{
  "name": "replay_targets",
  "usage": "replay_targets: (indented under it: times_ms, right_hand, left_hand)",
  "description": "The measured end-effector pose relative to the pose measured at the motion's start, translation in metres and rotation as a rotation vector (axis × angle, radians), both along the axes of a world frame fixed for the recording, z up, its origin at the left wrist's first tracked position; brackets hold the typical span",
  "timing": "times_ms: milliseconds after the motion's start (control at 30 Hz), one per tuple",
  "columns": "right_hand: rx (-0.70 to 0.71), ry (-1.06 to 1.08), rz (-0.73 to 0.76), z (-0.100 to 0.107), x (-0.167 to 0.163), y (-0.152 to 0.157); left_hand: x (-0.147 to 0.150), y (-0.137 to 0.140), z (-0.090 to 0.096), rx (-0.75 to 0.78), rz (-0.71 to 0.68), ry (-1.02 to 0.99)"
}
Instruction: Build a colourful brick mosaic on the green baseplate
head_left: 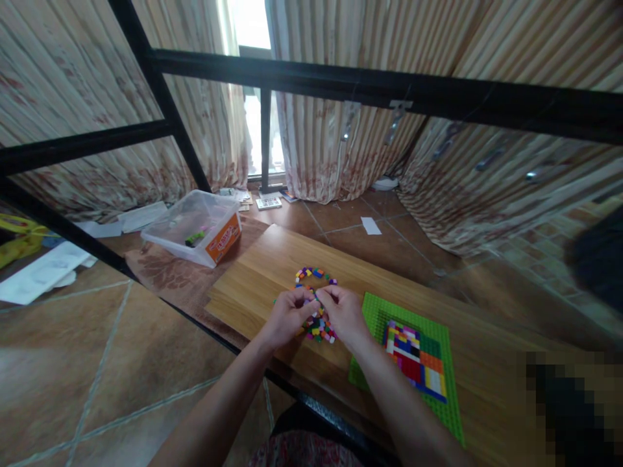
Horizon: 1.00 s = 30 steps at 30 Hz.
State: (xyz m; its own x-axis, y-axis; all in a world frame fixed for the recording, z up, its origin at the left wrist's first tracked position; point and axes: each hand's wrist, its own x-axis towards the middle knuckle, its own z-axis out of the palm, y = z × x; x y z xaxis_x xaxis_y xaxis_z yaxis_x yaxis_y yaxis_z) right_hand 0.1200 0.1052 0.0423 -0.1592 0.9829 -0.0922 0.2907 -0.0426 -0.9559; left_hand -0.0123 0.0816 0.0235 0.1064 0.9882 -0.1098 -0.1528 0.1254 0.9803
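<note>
Over a pile of small colourful toy bricks (316,332), my left hand (288,316) and my right hand (344,312) meet with thumbs and fingertips pinched close together. Whatever lies between the fingertips is too small to make out. More loose bricks (311,273) form a curved line just beyond the hands. Beside my right forearm lies a green studded baseplate (435,327), partly covered by that arm. On it sits a block of joined bricks (422,355) in red, white, blue, orange, yellow and dark green.
The wooden bench top (263,266) carries the bricks and baseplate. A clear plastic tub (195,220) with an orange label and a few pieces inside stands at its left end. Black metal bars (311,71) cross in front of curtains (331,143). Papers (371,226) lie on the tiled floor.
</note>
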Motion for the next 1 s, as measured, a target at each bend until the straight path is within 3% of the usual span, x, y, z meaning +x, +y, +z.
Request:
replay_targets:
  times_ms: [100, 167, 400, 500, 733, 833, 1000]
  right_hand:
    - [0.171, -0.161, 0.02, -0.002, 0.001, -0.002]
    - [0.207, -0.215, 0.025, -0.003, 0.003, -0.004]
    - [0.082, -0.026, 0.057, -0.008, 0.008, -0.001]
    - [0.095, -0.077, 0.025, -0.01, 0.01, 0.008]
    - [0.257, -0.589, 0.055, -0.009, 0.005, 0.032]
    - [0.272, -0.668, 0.091, -0.007, 0.003, 0.035]
    - [0.273, -0.649, 0.097, -0.008, 0.009, 0.033]
  left_hand:
    - [0.0, -0.001, 0.0, -0.008, 0.004, -0.031]
    - [0.0, -0.002, 0.0, -0.004, 0.004, -0.044]
    - [-0.002, 0.002, 0.004, 0.017, -0.104, 0.005]
    - [-0.005, 0.008, 0.009, 0.039, -0.116, 0.164]
    - [-0.011, 0.029, 0.022, 0.236, -0.054, 0.815]
    - [-0.011, 0.036, 0.025, 0.282, -0.061, 0.932]
    - [-0.011, 0.041, 0.023, 0.311, -0.046, 0.958]
